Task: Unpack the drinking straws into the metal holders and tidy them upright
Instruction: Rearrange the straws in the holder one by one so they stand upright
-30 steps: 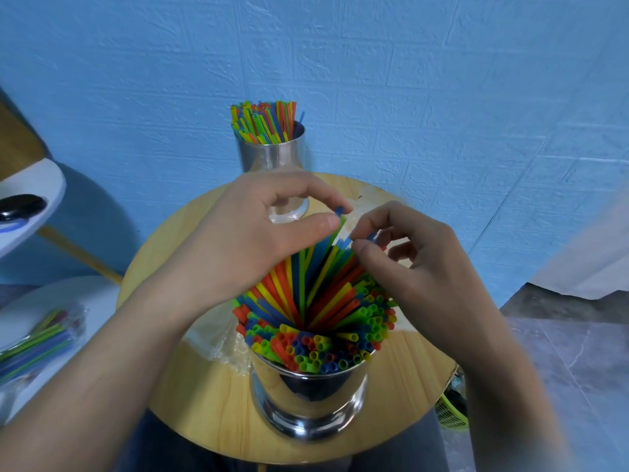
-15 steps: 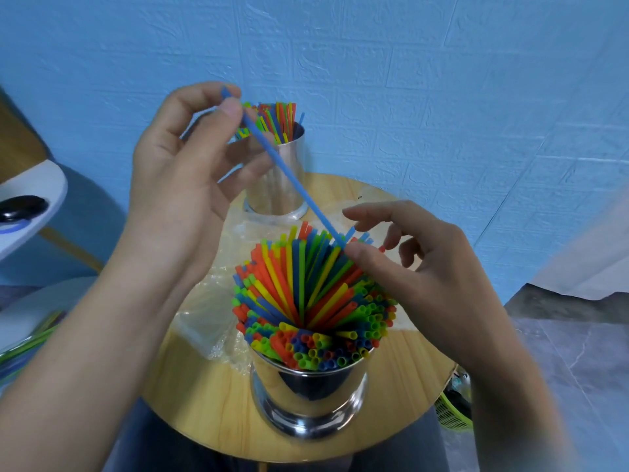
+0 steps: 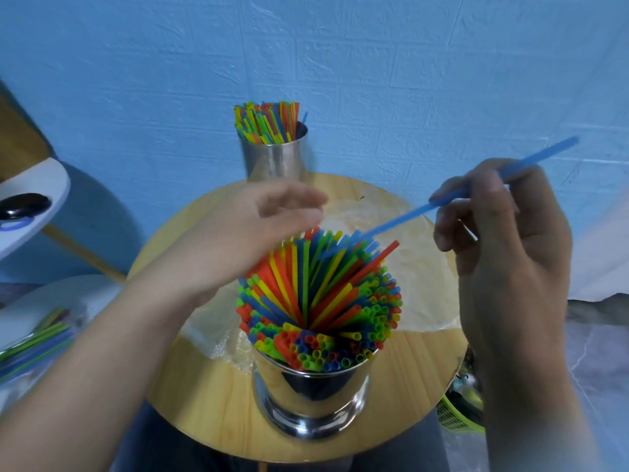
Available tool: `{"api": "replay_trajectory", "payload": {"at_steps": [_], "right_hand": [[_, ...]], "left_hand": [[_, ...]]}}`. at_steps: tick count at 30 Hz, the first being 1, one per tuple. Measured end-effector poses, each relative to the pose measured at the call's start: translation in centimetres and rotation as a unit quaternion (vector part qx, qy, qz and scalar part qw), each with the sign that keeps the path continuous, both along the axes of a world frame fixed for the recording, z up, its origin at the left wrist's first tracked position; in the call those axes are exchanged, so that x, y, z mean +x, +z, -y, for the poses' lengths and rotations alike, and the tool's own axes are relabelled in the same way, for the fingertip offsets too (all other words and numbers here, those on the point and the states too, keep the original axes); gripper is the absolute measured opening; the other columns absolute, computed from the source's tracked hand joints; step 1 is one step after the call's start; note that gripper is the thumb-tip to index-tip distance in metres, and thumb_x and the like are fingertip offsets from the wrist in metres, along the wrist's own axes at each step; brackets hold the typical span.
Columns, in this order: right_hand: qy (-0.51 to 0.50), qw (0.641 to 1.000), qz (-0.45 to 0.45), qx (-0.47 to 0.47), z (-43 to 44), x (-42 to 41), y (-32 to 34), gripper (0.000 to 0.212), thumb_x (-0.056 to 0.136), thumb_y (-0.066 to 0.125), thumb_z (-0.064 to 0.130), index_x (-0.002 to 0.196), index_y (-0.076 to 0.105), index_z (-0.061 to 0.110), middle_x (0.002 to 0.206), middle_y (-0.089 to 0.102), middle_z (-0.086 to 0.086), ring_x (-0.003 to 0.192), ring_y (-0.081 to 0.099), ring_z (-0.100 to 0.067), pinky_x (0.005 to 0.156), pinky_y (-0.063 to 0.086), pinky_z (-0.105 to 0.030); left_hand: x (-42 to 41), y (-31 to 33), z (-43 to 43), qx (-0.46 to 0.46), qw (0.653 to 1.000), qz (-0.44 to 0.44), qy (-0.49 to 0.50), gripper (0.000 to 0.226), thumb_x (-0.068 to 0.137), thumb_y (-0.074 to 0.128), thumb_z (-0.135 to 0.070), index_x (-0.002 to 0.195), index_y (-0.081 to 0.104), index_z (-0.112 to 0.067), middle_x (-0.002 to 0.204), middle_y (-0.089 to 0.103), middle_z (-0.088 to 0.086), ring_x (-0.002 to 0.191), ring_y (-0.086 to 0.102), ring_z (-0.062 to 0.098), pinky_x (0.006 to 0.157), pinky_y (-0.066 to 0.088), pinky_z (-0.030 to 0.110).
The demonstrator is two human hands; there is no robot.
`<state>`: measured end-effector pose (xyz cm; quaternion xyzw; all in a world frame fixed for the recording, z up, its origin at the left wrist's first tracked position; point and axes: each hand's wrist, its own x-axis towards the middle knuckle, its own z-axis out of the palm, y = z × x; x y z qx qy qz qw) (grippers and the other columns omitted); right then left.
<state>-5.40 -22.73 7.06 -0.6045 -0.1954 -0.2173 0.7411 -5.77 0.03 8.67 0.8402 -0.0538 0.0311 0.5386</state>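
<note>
A shiny metal holder (image 3: 311, 398) stands at the near edge of the round wooden table (image 3: 204, 403), packed with coloured straws (image 3: 320, 301) that fan out at its mouth. My right hand (image 3: 503, 253) pinches a single blue straw (image 3: 408, 219) whose lower end reaches the bundle's far side. My left hand (image 3: 252, 233) hovers blurred over the bundle's left side with loose fingers, holding nothing. A second metal holder (image 3: 275, 158) with upright straws (image 3: 267, 122) stands at the table's far edge by the wall.
Crumpled clear plastic wrapping (image 3: 367, 216) lies on the table behind and left of the near holder. More packed straws (image 3: 34, 338) lie on a white surface at left. A white shelf with a dark object (image 3: 23, 204) is far left. A green basket (image 3: 456, 417) sits below right.
The blue straw has passed from my left hand to my right, which now holds it up to the right. My left hand has dropped from near the far holder to the bundle.
</note>
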Motion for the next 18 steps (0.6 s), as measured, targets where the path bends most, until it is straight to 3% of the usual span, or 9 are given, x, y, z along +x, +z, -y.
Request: {"api": "replay_trajectory", "payload": {"at_steps": [4, 8, 13, 18], "right_hand": [[-0.010, 0.995, -0.003, -0.096, -0.2, 0.0, -0.3, 0.018, 0.108, 0.044, 0.016, 0.091, 0.053, 0.015, 0.083, 0.067, -0.007, 0.067, 0.052, -0.021, 0.063, 0.043, -0.029], [-0.003, 0.976, -0.015, -0.216, -0.7, 0.1, -1.2, 0.014, 0.105, 0.050, 0.023, 0.093, 0.058, 0.022, 0.086, 0.070, -0.001, 0.072, 0.059, -0.017, 0.068, 0.046, -0.035], [0.006, 0.973, -0.029, -0.229, -0.7, -0.1, -1.2, 0.007, 0.101, 0.063, 0.019, 0.098, 0.065, 0.025, 0.086, 0.066, 0.007, 0.076, 0.058, -0.012, 0.067, 0.047, -0.029], [0.017, 0.979, -0.034, -0.200, -0.7, -0.2, -1.2, 0.049, 0.094, 0.072, 0.012, 0.130, 0.054, 0.039, 0.091, 0.068, -0.001, 0.078, 0.060, -0.018, 0.072, 0.050, -0.029]], "left_hand": [[0.4, -0.2, 0.8, 0.110, 0.993, -0.013, -0.041, 0.017, 0.092, 0.071, -0.035, 0.107, 0.077, -0.036, 0.101, 0.073, -0.024, 0.095, 0.066, -0.006, 0.083, 0.047, 0.007], [0.7, -0.3, 1.2, 0.117, 0.992, 0.005, -0.052, 0.013, 0.092, 0.072, -0.026, 0.101, 0.078, -0.032, 0.094, 0.073, -0.015, 0.089, 0.067, 0.001, 0.079, 0.047, 0.011], [0.7, -0.2, 1.3, 0.108, 0.993, 0.029, -0.030, 0.008, 0.089, 0.075, -0.024, 0.093, 0.078, -0.030, 0.087, 0.073, -0.007, 0.084, 0.066, 0.004, 0.070, 0.044, 0.006], [0.6, 0.2, 1.3, 0.072, 0.996, 0.036, -0.031, 0.007, 0.090, 0.074, -0.026, 0.091, 0.079, -0.031, 0.085, 0.075, -0.012, 0.082, 0.069, 0.001, 0.077, 0.051, 0.015]]}}
